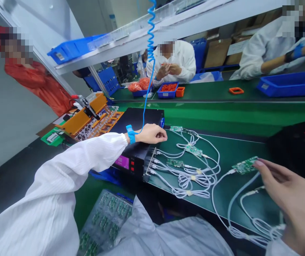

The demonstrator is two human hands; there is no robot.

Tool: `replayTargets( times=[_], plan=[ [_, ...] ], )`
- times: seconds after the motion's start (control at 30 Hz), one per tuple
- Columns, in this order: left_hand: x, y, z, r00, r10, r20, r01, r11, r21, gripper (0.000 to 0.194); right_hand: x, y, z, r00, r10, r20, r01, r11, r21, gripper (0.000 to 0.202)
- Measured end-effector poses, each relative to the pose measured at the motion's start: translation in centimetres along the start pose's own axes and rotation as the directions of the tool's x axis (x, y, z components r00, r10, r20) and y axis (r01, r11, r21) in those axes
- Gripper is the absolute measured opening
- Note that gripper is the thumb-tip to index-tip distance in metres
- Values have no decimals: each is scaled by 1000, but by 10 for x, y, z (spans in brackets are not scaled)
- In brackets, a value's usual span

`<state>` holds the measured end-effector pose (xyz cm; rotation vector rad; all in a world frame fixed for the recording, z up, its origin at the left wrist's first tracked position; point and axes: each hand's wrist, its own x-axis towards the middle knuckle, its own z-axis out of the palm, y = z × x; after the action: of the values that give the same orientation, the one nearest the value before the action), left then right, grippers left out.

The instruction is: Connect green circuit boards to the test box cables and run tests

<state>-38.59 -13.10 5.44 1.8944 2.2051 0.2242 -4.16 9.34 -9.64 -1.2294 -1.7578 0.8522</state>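
Right hand [291, 192] pinched board [244, 165] at one end

Board was off the right part of the bench [229, 147], between its front and back edges, near the right-hand box [288, 138]. Could not tell if its underside touched the bench. Right fingers clamped on the board's right end, thumb on the near side; far side hidden. Plug [231, 171] sat at the opposite end, its cable [213, 193] running down toward the bench's front edge and into a coil.

Handling, judged by eye: board light, thin, stiff, likely fragile; small parts on the face would not like squeezing or scraping. Best hold: bare edges or corners, thumb and finger only, off the parts. Cable looked soft and bendy, so it would drag or twist the free end; plug better held by its body than by the cable. Slip risk seemed low with dry fingers, though the edge was narrow.

Left hand [151, 134] hung by the right end of the black box [142, 119], near the bench's back edge. Its fingers were curled, tips close together; could not tell whether they gripped anything. Blue strap [130, 134] on that wrist. Other boards [193, 150] lay mid-bench among coiled cables.
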Motion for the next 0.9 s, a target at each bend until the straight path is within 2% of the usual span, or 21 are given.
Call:
replayTargets(
  times=[0.03,0.1,0.2,0.3,0.43,0.53,0.63,0.7,0.73,0.83,0.9],
  plan=[
    [1,3,-2,1000,0,11,1,1000,-8,15,-11,-13,-7,998,68,16,-69,996,59,44],
    [7,13,-5,998,52,40,-48,995,-91,16,-30,-35,-21,993,111,-29,-104,978,181,52],
    [31,46,-6,978,209,-7,-203,943,-264,28,-51,-60,-36,987,44,-153,-5,968,250,54],
    [72,102,8,947,310,-87,-322,902,-287,44,-66,-72,-45,982,-27,-186,82,953,291,44],
    [124,194,43,923,381,-46,-372,859,-352,60,-80,-68,-50,974,-1,-227,87,925,370,35],
    [141,243,77,906,423,8,-349,757,-553,58,-86,-58,-55,969,44,-243,67,901,429,34],
    [136,257,112,885,458,89,-234,602,-764,69,-90,-46,-65,969,98,-227,25,875,483,39],
    [128,253,130,882,461,98,-140,455,-879,73,-93,-41,-72,971,133,-199,-10,854,520,42],
    [124,249,136,889,445,104,-102,416,-903,75,-94,-40,-73,972,146,-184,-26,845,535,42],
    [115,238,142,933,344,106,-27,361,-932,75,-96,-40,-71,975,162,-149,-56,837,545,43],
    [113,234,140,945,318,75,-56,382,-922,70,-96,-45,-63,982,156,-105,-76,842,534,44]
  ],
)
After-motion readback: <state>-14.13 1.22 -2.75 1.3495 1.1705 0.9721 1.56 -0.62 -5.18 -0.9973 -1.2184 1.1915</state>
